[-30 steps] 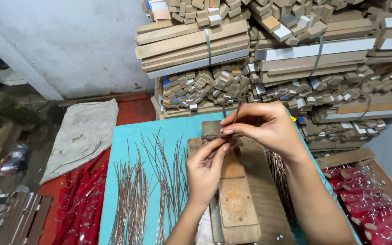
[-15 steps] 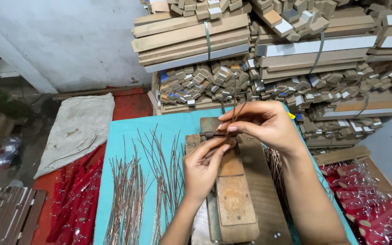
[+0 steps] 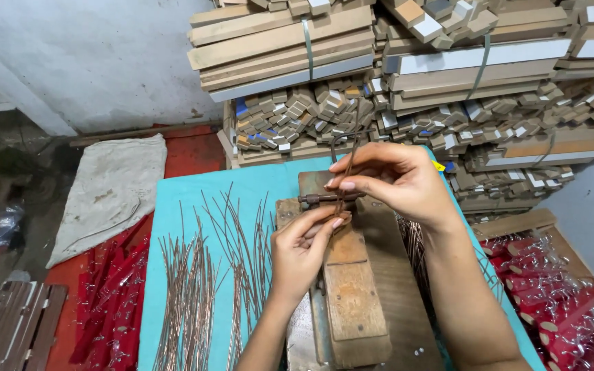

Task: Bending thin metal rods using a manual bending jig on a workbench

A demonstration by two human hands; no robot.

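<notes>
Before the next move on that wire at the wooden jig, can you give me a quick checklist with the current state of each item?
1. Right hand pinching the thin copper-coloured wire above the jig: ok.
2. Left hand steadying the wire's lower end on the wooden jig: ok, fingertips are pressed there.
3. Wire seated against the metal pin across the jig: cannot tell, fingers hide the contact.
4. Bend at the wire's top: ok, a hooked end shows against the stacked wooden strips.
5. Spare wires within reach on the teal mat: ok, lying left of the jig.
6. Fingers off the pin: cannot tell.
</notes>
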